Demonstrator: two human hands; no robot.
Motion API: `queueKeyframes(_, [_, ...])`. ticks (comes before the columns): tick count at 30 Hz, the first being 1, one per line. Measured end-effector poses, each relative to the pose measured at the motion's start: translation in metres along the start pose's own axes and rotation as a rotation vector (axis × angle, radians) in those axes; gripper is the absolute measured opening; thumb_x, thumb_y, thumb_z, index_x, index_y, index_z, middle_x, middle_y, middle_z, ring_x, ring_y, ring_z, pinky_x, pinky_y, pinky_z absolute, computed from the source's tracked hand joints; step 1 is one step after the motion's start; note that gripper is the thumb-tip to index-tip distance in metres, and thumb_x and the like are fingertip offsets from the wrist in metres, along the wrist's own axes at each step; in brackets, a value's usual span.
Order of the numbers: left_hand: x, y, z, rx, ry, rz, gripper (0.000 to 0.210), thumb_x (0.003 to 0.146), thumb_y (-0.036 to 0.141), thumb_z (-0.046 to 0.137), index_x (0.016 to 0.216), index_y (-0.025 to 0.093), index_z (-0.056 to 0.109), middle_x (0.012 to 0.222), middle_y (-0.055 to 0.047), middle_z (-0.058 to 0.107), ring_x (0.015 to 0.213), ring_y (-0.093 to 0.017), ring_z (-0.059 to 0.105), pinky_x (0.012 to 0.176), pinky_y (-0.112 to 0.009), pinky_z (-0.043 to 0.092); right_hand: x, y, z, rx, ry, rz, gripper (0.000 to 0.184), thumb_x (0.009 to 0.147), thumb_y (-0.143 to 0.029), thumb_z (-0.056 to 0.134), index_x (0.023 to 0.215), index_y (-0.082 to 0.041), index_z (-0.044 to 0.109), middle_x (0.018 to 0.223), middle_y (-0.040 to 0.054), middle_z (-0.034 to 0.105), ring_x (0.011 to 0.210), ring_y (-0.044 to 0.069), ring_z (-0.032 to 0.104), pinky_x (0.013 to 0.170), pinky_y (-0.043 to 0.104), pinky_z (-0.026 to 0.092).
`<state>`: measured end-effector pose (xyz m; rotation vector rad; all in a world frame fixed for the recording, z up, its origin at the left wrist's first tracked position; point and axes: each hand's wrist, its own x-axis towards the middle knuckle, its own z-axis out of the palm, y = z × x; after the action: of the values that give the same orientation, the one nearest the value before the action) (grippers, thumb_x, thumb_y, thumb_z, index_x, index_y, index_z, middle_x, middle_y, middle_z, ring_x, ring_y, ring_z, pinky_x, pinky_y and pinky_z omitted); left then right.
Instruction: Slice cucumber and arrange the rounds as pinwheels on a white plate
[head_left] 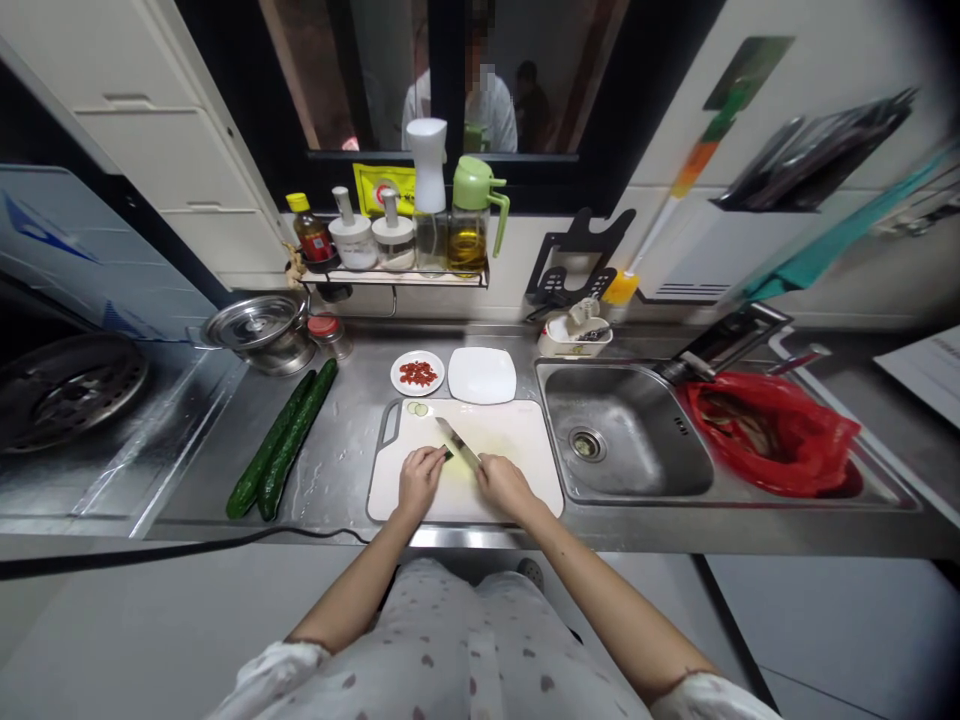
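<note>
Knife on a cucumber piece at the white cutting board (517, 450).

The right hand (504, 482) is wrapped around the handle of a knife (457, 441), blade pointing toward 11 o'clock; the left hand (420, 475) presses curled fingers on a small cucumber piece (448, 455) just beside the blade; two cut slices (417, 408) lie at the board's 11 o'clock corner; at 9 o'clock two whole cucumbers (283, 445) rest on the steel counter; a small plate of red chilli (418, 373) and an empty white plate (481, 375) sit at 12; the sink (626, 440) is at 3 o'clock.

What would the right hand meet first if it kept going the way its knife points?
Probably the two cucumber slices at the white cutting board's far left corner; the right hand aims the knife there.
</note>
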<state>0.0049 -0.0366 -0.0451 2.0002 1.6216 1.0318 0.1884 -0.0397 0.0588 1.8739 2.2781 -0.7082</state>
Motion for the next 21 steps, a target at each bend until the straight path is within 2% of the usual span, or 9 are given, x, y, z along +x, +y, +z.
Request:
queueKeyframes(8, [0.0,-0.006,0.004,0.019,-0.004,0.021,0.028,0.092,0.031,0.047,0.108,0.027,0.069,0.099,-0.006,0.065,0.095,-0.017,0.057,0.089,-0.032,0.046,0.001,-0.011,0.004,-0.068,-0.068,-0.002,0.028,0.092,-0.018,0.037,0.11,-0.012,0.057,0.093,0.0152,0.068,0.09,0.022,0.064,0.072,0.027,0.042])
queueKeyframes(13, [0.0,-0.007,0.005,0.018,-0.001,0.033,0.027,0.091,0.03,0.048,0.108,0.027,0.069,0.099,-0.007,0.065,0.094,-0.017,0.057,0.088,-0.032,0.046,0.001,-0.011,0.006,-0.072,-0.045,-0.016,0.028,0.091,-0.016,0.036,0.109,-0.011,0.057,0.092,0.016,0.068,0.09,0.024,0.065,0.071,0.028,0.042])
queueKeyframes(21, [0.0,-0.009,0.007,0.04,0.074,0.119,0.025,0.09,0.025,0.051,0.107,0.025,0.07,0.094,-0.006,0.065,0.09,-0.015,0.057,0.083,-0.03,0.048,0.0,-0.013,0.005,-0.069,-0.074,-0.007,0.027,0.093,-0.018,0.035,0.11,-0.012,0.055,0.093,0.0161,0.068,0.091,0.023,0.065,0.074,0.028,0.043])
